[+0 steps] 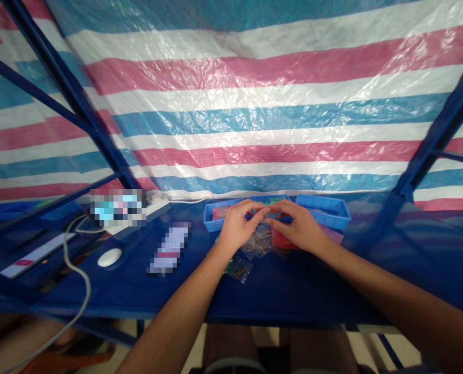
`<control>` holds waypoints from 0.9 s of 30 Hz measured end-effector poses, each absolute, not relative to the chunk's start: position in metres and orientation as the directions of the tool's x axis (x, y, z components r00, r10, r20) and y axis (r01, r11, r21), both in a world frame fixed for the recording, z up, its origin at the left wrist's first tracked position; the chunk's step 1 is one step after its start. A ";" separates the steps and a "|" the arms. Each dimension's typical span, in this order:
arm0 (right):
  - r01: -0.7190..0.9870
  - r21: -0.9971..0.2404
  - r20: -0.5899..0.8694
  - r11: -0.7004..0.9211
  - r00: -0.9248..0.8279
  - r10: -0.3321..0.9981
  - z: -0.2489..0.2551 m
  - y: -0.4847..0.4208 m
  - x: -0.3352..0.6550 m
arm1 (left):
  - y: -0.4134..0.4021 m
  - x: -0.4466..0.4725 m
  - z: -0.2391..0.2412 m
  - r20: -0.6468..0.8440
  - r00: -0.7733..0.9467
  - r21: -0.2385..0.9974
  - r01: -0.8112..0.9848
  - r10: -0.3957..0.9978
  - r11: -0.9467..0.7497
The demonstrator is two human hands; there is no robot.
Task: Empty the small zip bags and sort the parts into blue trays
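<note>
Both my hands meet over a heap of small clear plastic bags on the dark blue surface (301, 291).

My left hand (237, 226) and right hand (299, 226) come together fingertip to fingertip, fingers narrowed into a pinch on something small between them; I cannot tell what it is. Just beneath them lie the small clear plastic bags of thin brass-coloured pieces (254, 246), one more bag nearer me (241, 270). Behind the hands stand shallow blue plastic trays (325, 208), with a red packet (280, 240) under my right hand. Well to the left lie a white oval mouse (109, 257) and a white cable (75, 270).
</note>
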State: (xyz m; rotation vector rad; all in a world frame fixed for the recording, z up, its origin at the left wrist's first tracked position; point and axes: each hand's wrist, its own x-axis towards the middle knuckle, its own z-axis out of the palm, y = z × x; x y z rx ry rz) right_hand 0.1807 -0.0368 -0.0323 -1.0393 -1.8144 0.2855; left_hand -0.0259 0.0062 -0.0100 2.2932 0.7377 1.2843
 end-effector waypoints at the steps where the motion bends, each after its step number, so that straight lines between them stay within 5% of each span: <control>1: 0.518 -0.613 0.632 0.597 -0.132 0.764 -0.032 -0.037 0.181 | 0.005 -0.026 -0.010 0.642 0.442 0.586 0.243 0.626 -0.773; 8: 0.183 -0.885 0.428 0.428 -0.042 0.903 -0.032 -0.033 0.182 | 0.007 -0.025 -0.014 0.595 0.417 0.699 0.153 0.687 -0.699; 16: 0.028 -0.927 0.372 0.373 -0.043 0.927 -0.031 -0.031 0.178 | 0.012 -0.021 -0.023 0.564 0.419 0.783 0.004 0.712 -0.622; 21: 0.047 -0.919 0.389 0.390 -0.041 0.920 -0.037 -0.030 0.177 | 0.008 -0.021 -0.021 0.565 0.460 0.757 0.041 0.685 -0.652; 27: 0.266 -0.848 0.464 0.459 -0.050 0.885 -0.040 -0.035 0.174 | 0.006 -0.020 -0.023 0.553 0.483 0.746 0.077 0.679 -0.661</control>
